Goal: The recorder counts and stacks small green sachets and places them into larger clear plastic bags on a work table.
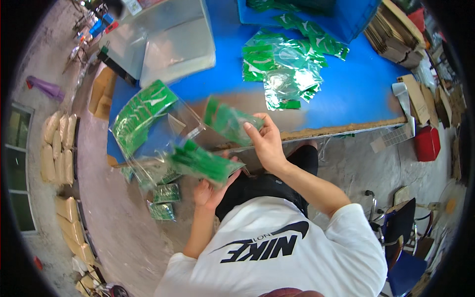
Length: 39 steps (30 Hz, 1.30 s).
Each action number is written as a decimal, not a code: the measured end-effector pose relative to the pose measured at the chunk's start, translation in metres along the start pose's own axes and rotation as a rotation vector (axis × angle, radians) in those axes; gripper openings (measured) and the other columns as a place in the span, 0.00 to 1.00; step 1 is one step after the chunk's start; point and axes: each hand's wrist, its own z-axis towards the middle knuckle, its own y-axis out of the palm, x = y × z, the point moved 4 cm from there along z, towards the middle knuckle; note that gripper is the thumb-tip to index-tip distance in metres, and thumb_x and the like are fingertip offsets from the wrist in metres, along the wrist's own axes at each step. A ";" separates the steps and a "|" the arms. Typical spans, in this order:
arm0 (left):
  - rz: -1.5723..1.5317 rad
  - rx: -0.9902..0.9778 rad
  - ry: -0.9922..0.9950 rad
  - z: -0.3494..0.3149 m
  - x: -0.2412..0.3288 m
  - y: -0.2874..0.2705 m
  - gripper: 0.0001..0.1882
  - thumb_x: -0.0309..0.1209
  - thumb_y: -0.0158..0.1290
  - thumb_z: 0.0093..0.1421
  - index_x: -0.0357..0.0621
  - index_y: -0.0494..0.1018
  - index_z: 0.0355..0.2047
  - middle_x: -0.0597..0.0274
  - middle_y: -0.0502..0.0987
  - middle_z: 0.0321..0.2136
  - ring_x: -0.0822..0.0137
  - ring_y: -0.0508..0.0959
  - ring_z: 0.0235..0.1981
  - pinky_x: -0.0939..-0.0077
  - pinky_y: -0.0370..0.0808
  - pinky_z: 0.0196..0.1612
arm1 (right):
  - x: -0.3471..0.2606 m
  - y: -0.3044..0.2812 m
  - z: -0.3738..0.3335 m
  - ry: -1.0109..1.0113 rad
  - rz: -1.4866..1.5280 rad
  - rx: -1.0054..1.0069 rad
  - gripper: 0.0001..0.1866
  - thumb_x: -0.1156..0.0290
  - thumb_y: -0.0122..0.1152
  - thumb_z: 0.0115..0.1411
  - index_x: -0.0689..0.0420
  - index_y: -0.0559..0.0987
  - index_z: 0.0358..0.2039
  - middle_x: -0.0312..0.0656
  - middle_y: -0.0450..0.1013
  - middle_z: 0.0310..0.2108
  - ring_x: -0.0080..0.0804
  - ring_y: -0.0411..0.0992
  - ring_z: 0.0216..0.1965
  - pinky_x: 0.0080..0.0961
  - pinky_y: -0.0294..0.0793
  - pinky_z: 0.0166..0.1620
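My left hand (210,194) is closed around a thick stack of green-and-clear plastic packets (200,166), held just off the table's front edge. Between the thumb and fingers of my right hand (268,145) is a green packet (230,121), raised above the edge and slightly blurred. Beside the stack, a large clear plastic bag (173,121) lies over the table's left corner with a fanned row of green packets (141,119) in it. Farther back, loose green packets (258,63) lie in a shiny, overlapping heap.
The blue table (346,86) has a worn front edge. A blue bin (363,20) with green packets stands at the back. Clear plastic sheets (180,47) lie back left; flattened cardboard (396,37) is stacked right. Bundled packets (166,193) sit below the left corner. A chair (403,227) stands right.
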 end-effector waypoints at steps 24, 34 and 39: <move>0.438 0.345 0.109 0.009 0.000 -0.032 0.28 0.20 0.59 0.58 0.39 0.66 0.60 0.58 0.73 0.54 0.61 0.73 0.56 0.64 0.69 0.61 | -0.008 -0.009 0.093 -0.288 -1.033 -0.355 0.18 0.59 0.58 0.65 0.64 0.77 0.39 0.57 0.73 0.36 0.57 0.73 0.39 0.44 0.73 0.43; 0.175 0.099 0.005 -0.025 0.007 -0.102 0.36 0.28 0.64 0.51 0.41 0.66 0.61 0.54 0.72 0.59 0.55 0.69 0.62 0.51 0.61 0.68 | 0.007 -0.033 -0.012 -0.779 -1.285 -0.759 0.32 0.63 0.72 0.54 0.62 0.71 0.56 0.56 0.70 0.51 0.49 0.70 0.54 0.39 0.70 0.58; 0.099 -0.074 -0.011 0.014 -0.010 -0.053 0.37 0.34 0.66 0.52 0.41 0.66 0.62 0.50 0.66 0.63 0.48 0.64 0.66 0.43 0.55 0.70 | 0.005 -0.034 -0.009 0.241 -0.080 -0.042 0.11 0.67 0.64 0.64 0.59 0.79 0.42 0.37 0.78 0.32 0.27 0.77 0.34 0.22 0.76 0.41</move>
